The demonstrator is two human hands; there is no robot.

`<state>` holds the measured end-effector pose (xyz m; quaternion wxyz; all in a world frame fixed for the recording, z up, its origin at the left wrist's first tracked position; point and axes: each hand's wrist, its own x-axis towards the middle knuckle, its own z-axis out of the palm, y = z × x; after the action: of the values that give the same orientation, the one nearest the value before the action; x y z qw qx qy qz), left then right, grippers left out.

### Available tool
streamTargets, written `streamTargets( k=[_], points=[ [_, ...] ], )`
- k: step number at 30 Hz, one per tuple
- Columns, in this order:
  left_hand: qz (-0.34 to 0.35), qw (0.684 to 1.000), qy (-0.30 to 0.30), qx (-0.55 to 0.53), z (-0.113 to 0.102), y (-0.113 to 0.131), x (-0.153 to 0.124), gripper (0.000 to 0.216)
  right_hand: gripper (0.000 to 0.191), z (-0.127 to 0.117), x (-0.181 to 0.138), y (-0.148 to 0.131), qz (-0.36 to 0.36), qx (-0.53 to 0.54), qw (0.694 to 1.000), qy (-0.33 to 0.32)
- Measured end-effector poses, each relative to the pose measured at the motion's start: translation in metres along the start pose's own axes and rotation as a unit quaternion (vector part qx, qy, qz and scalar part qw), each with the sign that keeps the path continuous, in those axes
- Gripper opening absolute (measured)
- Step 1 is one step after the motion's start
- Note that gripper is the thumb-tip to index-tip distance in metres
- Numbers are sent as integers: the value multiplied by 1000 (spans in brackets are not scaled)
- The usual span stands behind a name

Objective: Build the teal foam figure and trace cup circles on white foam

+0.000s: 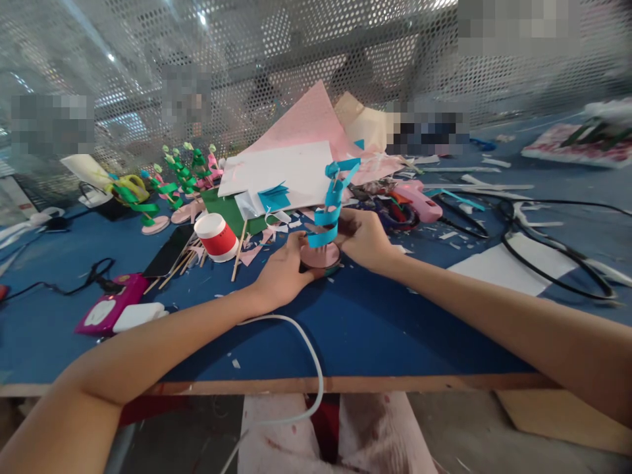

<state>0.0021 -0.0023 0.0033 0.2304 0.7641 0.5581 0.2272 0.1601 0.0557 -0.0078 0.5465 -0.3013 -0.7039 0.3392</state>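
Observation:
A small paper craft stands upright between my hands: a curling blue paper strip [328, 216] rises around a thin stem from a round pink base [320, 255]. My left hand [282, 275] grips the base at its left edge, thumb low in front and fingers at the side. On the other side, my right hand [366, 238] is closed beside the lower coils, its fingertips partly behind the blue strip. What those fingertips pinch, if anything, is hidden.
Left of my hands are a red-and-white paper cup [216, 237], thin wooden sticks [184, 268], a purple power adapter [116, 303] and several finished paper plants [180, 174]. A pink glue gun [417, 201] lies right, near black cables [557, 263]. A white cable [309, 342] crosses the table edge.

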Motion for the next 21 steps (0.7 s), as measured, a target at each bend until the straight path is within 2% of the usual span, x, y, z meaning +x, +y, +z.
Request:
streamTargets(
  k=[6, 10, 15, 21],
  points=[
    [8, 1000, 3, 0, 0, 1, -1, 56, 25, -1, -1, -5, -16, 8, 1000, 13],
    [1, 1000, 0, -7, 0, 0, -1, 54, 17, -3, -3, -2, -10, -52, 999, -4],
    [15, 1000, 6, -5, 2, -3, 0, 57, 14, -3, -4, 3, -49, -52, 997, 40],
    [4, 1000, 1, -14, 1, -3, -1, 57, 13, -3, -4, -1, -37, -74, 997, -12]
  ],
)
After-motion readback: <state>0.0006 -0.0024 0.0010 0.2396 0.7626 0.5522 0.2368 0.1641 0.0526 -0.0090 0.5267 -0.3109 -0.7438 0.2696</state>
